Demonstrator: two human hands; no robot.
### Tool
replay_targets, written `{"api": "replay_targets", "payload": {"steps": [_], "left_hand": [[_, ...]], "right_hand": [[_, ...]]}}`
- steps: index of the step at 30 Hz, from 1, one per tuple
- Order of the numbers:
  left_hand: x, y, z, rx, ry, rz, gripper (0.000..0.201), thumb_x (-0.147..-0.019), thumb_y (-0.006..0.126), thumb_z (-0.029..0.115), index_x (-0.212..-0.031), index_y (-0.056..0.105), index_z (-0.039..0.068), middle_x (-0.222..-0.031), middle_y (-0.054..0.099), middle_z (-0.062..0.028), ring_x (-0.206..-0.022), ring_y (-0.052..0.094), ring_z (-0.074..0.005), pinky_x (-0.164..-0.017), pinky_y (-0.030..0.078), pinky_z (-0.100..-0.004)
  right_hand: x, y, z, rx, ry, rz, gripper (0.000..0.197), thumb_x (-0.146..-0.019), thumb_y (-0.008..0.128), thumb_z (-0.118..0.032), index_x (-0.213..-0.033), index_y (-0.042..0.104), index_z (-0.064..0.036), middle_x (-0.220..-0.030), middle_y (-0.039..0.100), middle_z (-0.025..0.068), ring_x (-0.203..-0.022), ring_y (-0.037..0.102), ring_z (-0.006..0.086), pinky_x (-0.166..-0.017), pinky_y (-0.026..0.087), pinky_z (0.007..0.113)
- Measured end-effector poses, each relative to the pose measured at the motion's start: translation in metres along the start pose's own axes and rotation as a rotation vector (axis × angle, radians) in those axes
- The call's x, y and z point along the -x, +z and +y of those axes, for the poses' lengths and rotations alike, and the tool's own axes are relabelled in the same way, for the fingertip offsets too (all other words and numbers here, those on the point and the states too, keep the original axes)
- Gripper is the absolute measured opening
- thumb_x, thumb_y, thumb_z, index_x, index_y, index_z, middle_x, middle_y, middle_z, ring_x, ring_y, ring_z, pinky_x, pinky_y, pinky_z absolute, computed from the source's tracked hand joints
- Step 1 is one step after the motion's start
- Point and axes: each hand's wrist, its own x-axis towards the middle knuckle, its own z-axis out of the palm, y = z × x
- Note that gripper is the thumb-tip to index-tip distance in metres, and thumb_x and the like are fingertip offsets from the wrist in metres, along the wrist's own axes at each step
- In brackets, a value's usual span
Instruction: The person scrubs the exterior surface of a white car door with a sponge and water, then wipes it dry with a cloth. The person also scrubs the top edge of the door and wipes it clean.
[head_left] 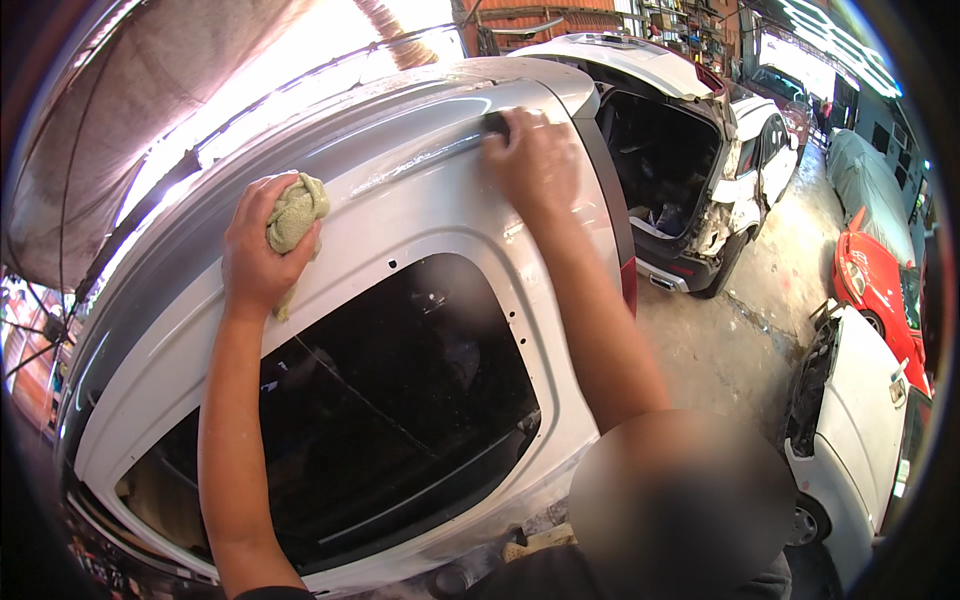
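My left hand [262, 245] is closed round a bunched, pale green cloth [298, 214], held over the white car body [450, 205]. A loose end of the cloth hangs below the palm. Farther right, my right hand [540, 165] is slightly smeared by motion and presses on the painted panel near its far right edge. Its fingers are curled over a small dark pad [495, 123], of which only one end shows. Wet streaks and droplets lie on the panel left of that hand. Below both hands is a large dark window opening [400, 400] with small holes along its frame.
Beyond the right edge stands a white car with its dark rear opening [660, 160] exposed. A red car [880, 290], a covered car [868, 185] and a white car part [850, 420] line the right side. Concrete floor [720, 340] lies between. A cloth sheet [120, 120] hangs at left.
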Motion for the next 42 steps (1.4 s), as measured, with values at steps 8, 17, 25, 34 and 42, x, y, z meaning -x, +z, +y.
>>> {"api": "replay_targets", "payload": {"steps": [8,17,25,34,42], "left_hand": [[0.003,-0.003,-0.002,0.024,-0.031,-0.021,0.052,-0.079,0.078,0.009,-0.129,0.064,0.008,-0.121,0.066,-0.0144,-0.112,0.064,-0.0341,-0.099,0.051,-0.0414],[0.01,-0.002,-0.01,0.005,-0.012,-0.026,0.053,-0.079,0.078,0.009,-0.13,0.063,0.007,-0.122,0.065,-0.0151,-0.113,0.064,-0.0348,-0.1,0.05,-0.0422],[0.0,0.003,-0.002,0.03,-0.009,-0.014,0.054,-0.079,0.079,0.008,-0.131,0.063,0.007,-0.123,0.065,-0.0159,-0.114,0.064,-0.0352,-0.101,0.05,-0.0432],[-0.001,-0.001,0.0,0.003,0.008,-0.019,0.054,-0.077,0.08,0.01,-0.128,0.063,0.009,-0.121,0.065,-0.0143,-0.111,0.065,-0.0361,-0.097,0.052,-0.0436],[0.007,-0.001,-0.006,-0.015,0.02,-0.019,0.054,-0.077,0.08,0.011,-0.128,0.063,0.009,-0.12,0.065,-0.0148,-0.111,0.065,-0.0363,-0.096,0.052,-0.0431]], "right_hand": [[0.025,-0.003,-0.025,-0.24,-0.299,-0.141,0.036,-0.083,0.07,-0.027,-0.116,0.073,-0.0128,-0.117,0.072,0.0117,-0.114,0.063,0.0348,-0.095,0.053,0.046],[0.08,0.005,-0.09,-0.322,-0.509,0.023,0.036,-0.079,0.072,-0.022,-0.114,0.071,-0.0137,-0.117,0.07,0.0121,-0.108,0.064,0.0336,-0.088,0.053,0.049],[0.04,0.021,-0.04,-0.122,-0.28,0.24,0.029,-0.084,0.07,-0.025,-0.11,0.071,-0.0121,-0.106,0.071,0.0157,-0.105,0.065,0.0352,-0.083,0.053,0.05],[0.011,-0.001,0.007,-0.071,-0.087,0.145,0.028,-0.086,0.066,-0.026,-0.11,0.072,-0.0125,-0.115,0.07,0.0123,-0.109,0.064,0.0343,-0.089,0.051,0.049],[0.058,0.003,-0.045,-0.351,-0.481,0.004,0.041,-0.079,0.073,-0.022,-0.118,0.071,-0.0118,-0.12,0.069,0.0134,-0.111,0.063,0.0333,-0.092,0.052,0.048]]}}
